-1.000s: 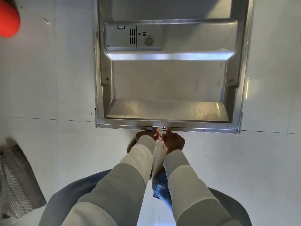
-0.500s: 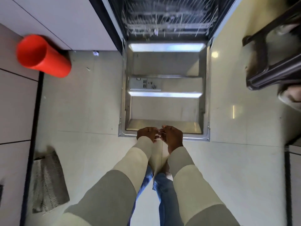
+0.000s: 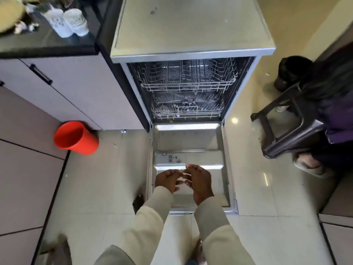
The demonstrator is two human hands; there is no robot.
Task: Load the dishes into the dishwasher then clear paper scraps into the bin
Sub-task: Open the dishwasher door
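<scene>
The dishwasher (image 3: 191, 35) stands with its steel door (image 3: 188, 138) folded flat to the floor. Its upper rack (image 3: 188, 77) and lower rack (image 3: 188, 108) show bare wire. My left hand (image 3: 167, 179) and my right hand (image 3: 200, 180) hover close together above the door's inner panel, fingers loosely curled, holding nothing. White cups (image 3: 66, 21) and a pale plate (image 3: 9, 13) sit on the dark counter (image 3: 47, 43) at the top left. A red bin (image 3: 75, 137) stands on the floor left of the door.
A person sits on a dark stool (image 3: 286, 134) at the right, feet on the floor. Small paper scraps (image 3: 123, 131) lie on the pale tiles near the cabinet base. A grey mat (image 3: 55, 251) lies at the bottom left.
My hands have let go of the door's front edge and risen above it. My view has lifted, bringing the racks, counter and dishes into sight.
</scene>
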